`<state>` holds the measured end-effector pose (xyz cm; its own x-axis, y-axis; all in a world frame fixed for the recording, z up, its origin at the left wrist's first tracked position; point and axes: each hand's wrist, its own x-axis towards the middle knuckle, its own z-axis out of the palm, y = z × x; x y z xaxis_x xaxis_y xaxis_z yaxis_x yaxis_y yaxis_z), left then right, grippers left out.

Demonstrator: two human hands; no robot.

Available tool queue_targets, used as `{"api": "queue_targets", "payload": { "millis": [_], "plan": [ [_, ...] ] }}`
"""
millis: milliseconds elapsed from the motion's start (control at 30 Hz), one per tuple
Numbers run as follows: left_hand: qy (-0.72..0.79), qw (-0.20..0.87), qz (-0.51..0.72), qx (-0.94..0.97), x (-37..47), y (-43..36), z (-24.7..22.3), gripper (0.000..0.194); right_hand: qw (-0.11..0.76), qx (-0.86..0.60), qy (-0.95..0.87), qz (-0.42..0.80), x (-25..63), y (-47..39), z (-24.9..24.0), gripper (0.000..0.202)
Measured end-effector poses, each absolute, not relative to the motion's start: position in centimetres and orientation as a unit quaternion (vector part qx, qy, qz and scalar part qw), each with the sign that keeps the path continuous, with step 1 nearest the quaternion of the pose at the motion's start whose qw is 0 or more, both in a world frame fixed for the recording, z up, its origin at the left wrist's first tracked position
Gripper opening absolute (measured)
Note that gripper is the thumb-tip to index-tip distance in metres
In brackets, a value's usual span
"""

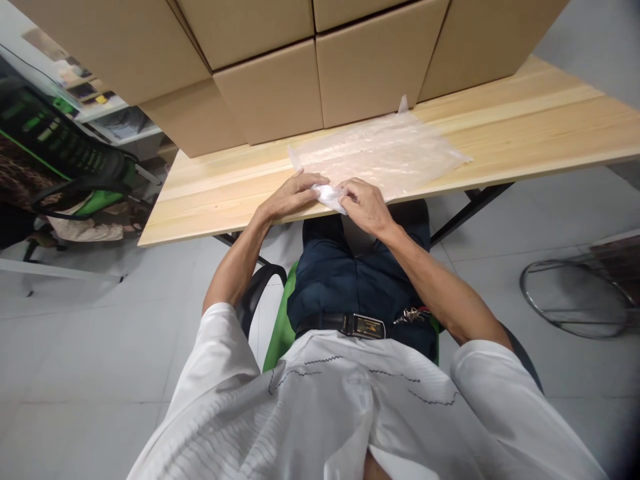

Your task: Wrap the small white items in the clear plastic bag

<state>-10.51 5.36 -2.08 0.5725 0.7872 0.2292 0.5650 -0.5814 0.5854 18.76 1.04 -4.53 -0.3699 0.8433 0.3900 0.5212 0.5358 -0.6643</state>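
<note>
At the front edge of the wooden table (210,200), my left hand (294,195) presses its thumb and fingers against a small white wrapped bundle (330,196). The bundle looks like crumpled thin plastic or foam; what is inside it is hidden. My right hand (367,205) pinches the other end with bent fingers. Beneath and beyond the hands, a clear plastic sheet (395,150) lies flat on the tabletop, one corner sticking up near the boxes.
Large brown cardboard boxes (273,93) stand stacked along the back of the table. To the left are a black and green mesh chair (60,147), part of a seated person, and white shelves (120,133). A round metal stool frame (575,297) stands on the floor at right.
</note>
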Motion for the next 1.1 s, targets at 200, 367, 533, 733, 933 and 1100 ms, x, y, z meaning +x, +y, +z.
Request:
{"api": "queue_targets", "payload": {
  "millis": [200,367,533,733,933,1100],
  "plan": [
    [0.342,0.316,0.305,0.831,-8.9,5.8,-2.9,0.078,0.413,-0.418,-0.790,0.174,20.6,1.4,-6.4,0.017],
    [0.325,0.357,0.342,0.806,-6.8,6.3,-3.4,0.079,0.449,-0.422,-0.780,0.111,22.7,2.0,-7.6,0.011],
    [0.318,0.282,0.354,0.833,-4.6,6.7,-4.0,0.084,0.450,-0.447,-0.771,0.059,24.7,2.3,-7.5,0.010],
    [0.304,0.181,0.324,0.877,-3.1,7.1,-4.0,0.085,0.462,-0.459,-0.756,0.067,26.4,0.7,-7.0,0.027],
    [0.280,0.248,0.321,0.870,-3.0,6.7,-2.9,0.083,0.491,-0.469,-0.727,0.100,27.2,0.2,-6.3,0.067],
    [0.262,0.303,0.326,0.857,-2.8,7.6,-3.0,0.079,0.402,-0.454,-0.790,0.093,27.0,2.5,-7.4,0.057]
  ]
}}
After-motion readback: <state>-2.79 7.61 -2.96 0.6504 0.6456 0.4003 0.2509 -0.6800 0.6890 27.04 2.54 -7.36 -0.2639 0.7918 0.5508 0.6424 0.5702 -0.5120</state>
